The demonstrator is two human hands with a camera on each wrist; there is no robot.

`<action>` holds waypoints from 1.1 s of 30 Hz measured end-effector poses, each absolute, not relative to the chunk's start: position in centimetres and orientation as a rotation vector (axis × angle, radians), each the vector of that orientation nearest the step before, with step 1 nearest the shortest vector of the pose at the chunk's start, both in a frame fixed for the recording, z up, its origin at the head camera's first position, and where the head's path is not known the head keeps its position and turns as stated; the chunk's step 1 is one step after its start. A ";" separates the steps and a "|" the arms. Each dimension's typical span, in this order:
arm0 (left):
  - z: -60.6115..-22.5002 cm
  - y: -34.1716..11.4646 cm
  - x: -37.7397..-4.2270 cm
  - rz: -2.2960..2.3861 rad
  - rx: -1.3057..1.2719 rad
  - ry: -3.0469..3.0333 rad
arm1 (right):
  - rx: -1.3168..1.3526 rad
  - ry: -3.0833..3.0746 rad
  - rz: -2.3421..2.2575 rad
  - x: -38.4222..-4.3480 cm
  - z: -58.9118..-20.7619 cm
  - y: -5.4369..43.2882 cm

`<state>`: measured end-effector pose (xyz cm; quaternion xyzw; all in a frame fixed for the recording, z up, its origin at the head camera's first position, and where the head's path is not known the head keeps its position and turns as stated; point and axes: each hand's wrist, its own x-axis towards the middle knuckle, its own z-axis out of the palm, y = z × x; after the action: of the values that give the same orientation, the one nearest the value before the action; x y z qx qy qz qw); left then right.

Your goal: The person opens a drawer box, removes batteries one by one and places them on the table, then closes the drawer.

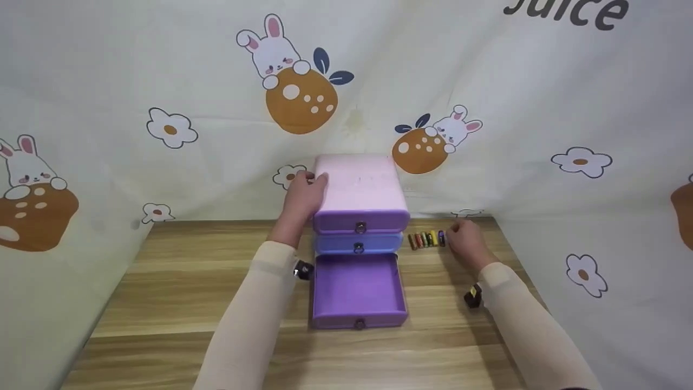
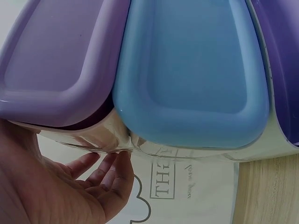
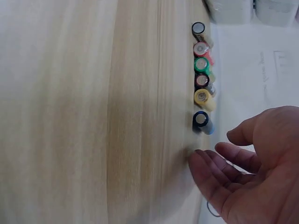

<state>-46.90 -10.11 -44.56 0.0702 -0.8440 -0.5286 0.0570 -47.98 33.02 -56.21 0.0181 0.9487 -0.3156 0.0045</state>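
Note:
A small drawer unit (image 1: 360, 184) with a pale pink top stands at the back of the table. Its bottom purple drawer (image 1: 358, 287) is pulled out with nothing in it; the blue drawer (image 1: 358, 244) and the top purple drawer (image 1: 335, 222) are pushed in. My left hand (image 1: 304, 197) rests against the unit's left side, fingertips (image 2: 122, 161) touching the wall, thumb by the top edge. Several batteries (image 1: 425, 239) stand in a row right of the unit. Just beyond the dark blue end battery (image 3: 202, 119), my right hand (image 3: 252, 168) hovers with loosely bent fingers, holding nothing.
A pale cloth (image 1: 216, 108) printed with rabbits and flowers hangs behind and at both sides of the wooden table (image 1: 216, 303). Small dark wrist cameras (image 1: 473, 297) are worn under both sleeves. The open drawer juts forward between my forearms.

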 end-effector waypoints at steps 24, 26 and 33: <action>-43.5 -9.7 -45.5 -1.631 0.228 -2.571 | -0.825 3.157 -1.007 -28.8 -48.8 19.9; -43.5 -9.7 -45.5 -1.617 0.222 -2.573 | -0.993 3.145 -0.946 -27.0 -49.4 18.8; -43.8 -9.7 -45.8 -1.595 0.210 -2.565 | -1.324 2.992 -0.650 -23.4 -52.2 16.5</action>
<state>-45.76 -9.67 -43.75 0.0692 -0.8458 -0.5259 0.0569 -23.38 16.51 -52.22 -0.3951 0.8927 -0.1940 -0.0971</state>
